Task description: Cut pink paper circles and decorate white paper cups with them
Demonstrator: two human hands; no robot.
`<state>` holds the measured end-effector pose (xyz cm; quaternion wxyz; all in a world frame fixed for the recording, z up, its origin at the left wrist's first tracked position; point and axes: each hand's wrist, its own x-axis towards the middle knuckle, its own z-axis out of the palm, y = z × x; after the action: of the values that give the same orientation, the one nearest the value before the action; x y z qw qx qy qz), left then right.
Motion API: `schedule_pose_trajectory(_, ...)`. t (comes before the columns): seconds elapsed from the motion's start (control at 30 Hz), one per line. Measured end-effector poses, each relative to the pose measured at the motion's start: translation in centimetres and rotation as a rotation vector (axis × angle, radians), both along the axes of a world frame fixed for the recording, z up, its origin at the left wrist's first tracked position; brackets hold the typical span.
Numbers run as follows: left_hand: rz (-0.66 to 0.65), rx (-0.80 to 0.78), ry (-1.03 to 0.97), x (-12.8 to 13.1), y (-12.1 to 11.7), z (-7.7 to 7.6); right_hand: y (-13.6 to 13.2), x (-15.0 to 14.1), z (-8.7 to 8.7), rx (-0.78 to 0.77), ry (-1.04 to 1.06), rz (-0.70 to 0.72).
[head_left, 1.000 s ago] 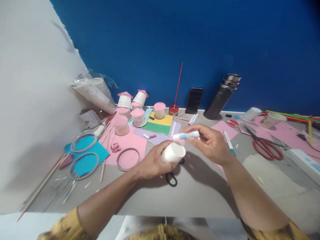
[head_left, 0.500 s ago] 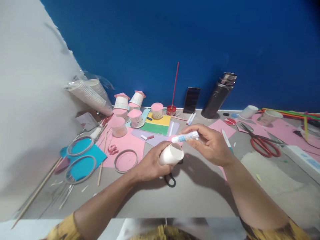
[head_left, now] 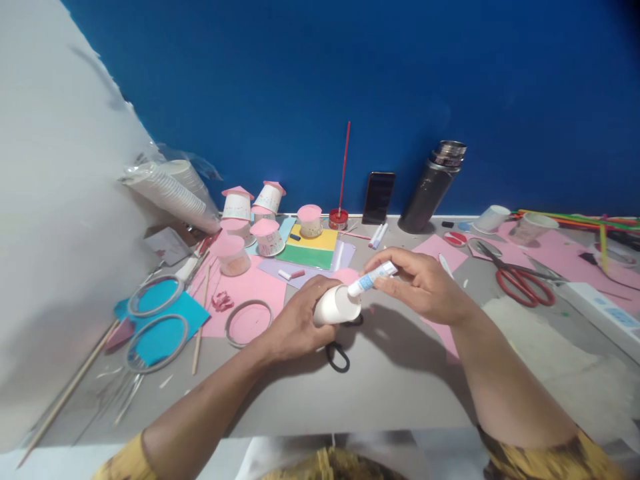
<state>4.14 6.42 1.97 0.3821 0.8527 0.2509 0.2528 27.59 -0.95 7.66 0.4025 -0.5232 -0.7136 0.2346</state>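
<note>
My left hand (head_left: 303,320) is wrapped round a white paper cup (head_left: 336,307), which lies tilted with one end facing right. A white and blue glue stick (head_left: 373,278) is pinched in my right hand (head_left: 425,283). Its tip meets the upper rim of the cup's facing end, as far as I can see. Under the cup, the black handles of a pair of scissors (head_left: 338,358) show on the table; the rest of them is hidden.
Several cups with pink paper tops (head_left: 267,237) stand at the back left. Grey rings (head_left: 249,323) lie on pink and blue paper. Toward the back right are a dark flask (head_left: 433,187), a phone (head_left: 379,198) and red-handled scissors (head_left: 525,285).
The glue stick has come down from above the cup to its rim, tilting more steeply. My left hand and the cup have turned slightly, and the view has shifted a little.
</note>
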Motion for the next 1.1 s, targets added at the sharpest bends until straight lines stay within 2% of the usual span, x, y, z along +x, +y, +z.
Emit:
schedule_pose_trajectory(0.17, -0.040, 0.136, -0.016, -0.1, 0.2, -0.4, 0.1, 0.4, 0.0, -0.036, 0.022, -0.112)
schedule_pose_trajectory(0.33, 0.017, 0.118, -0.024, 0.0, 0.2, -0.4, 0.0, 0.8, 0.3, -0.151, -0.013, -0.021)
schedule_pose_trajectory(0.5, 0.085, 0.059, -0.032, 0.1, 0.1, -0.3, 0.0, 0.4, 0.4, -0.033, -0.056, -0.172)
schedule_pose_trajectory(0.67, 0.189, 0.053, -0.025, 0.4, 0.1, -0.3, -0.6, -0.4, 0.7, -0.083, -0.059, -0.058)
schedule_pose_trajectory(0.87, 0.168, -0.027, -0.016, 0.4, 0.0, 0.2, -1.0, -1.3, 0.7, 0.095, -0.098, 0.035)
schedule_pose_trajectory(1.03, 0.113, -0.106, 0.022, 0.3, -0.1, 0.3, -0.8, -1.4, 0.5, 0.213, -0.167, -0.041)
schedule_pose_trajectory(1.1, 0.107, -0.105, 0.034, 0.4, -0.1, 0.3, -0.8, -1.5, 0.4, 0.242, -0.168, -0.013)
